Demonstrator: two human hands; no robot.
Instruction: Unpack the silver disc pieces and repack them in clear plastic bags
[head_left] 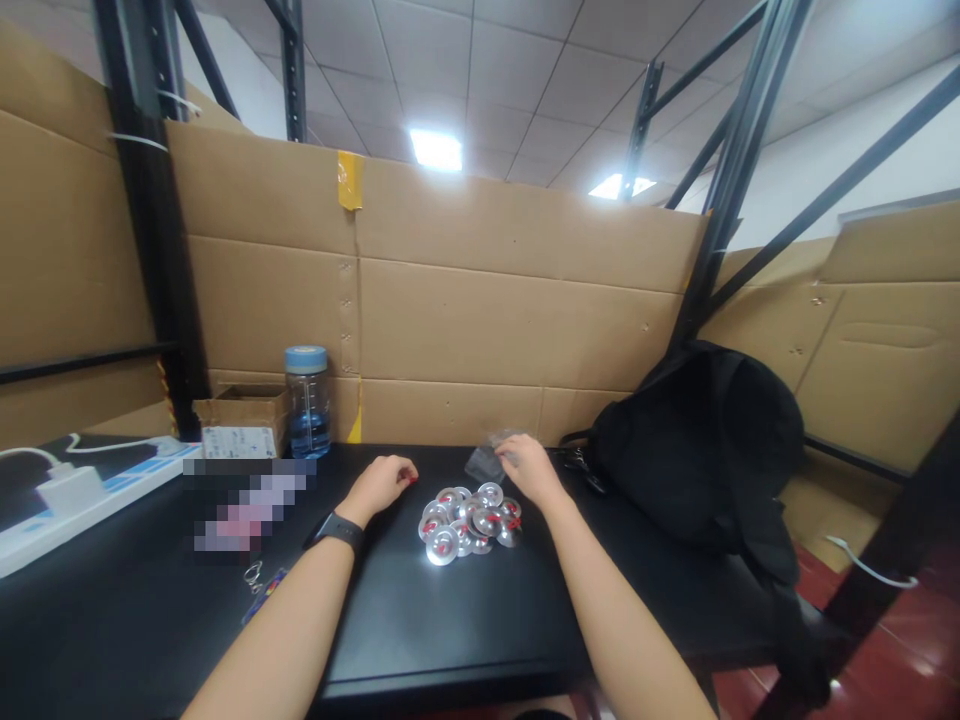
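A pile of shiny silvery finger cymbals, round with raised centres and bits of red cord, lies on the black table between my forearms. Just beyond the pile, my right hand has its fingers closed on a crumpled clear plastic bag. To the left of the pile, my left hand rests low over the tabletop with its fingers curled together. A small red spot shows at its fingertips; what they hold, if anything, is too small to make out. A dark watch is on my left wrist.
At the right sits a black backpack. A water bottle and a small cardboard box stand at the back left. A white power strip and a keyring lie left. Cardboard walls enclose the table.
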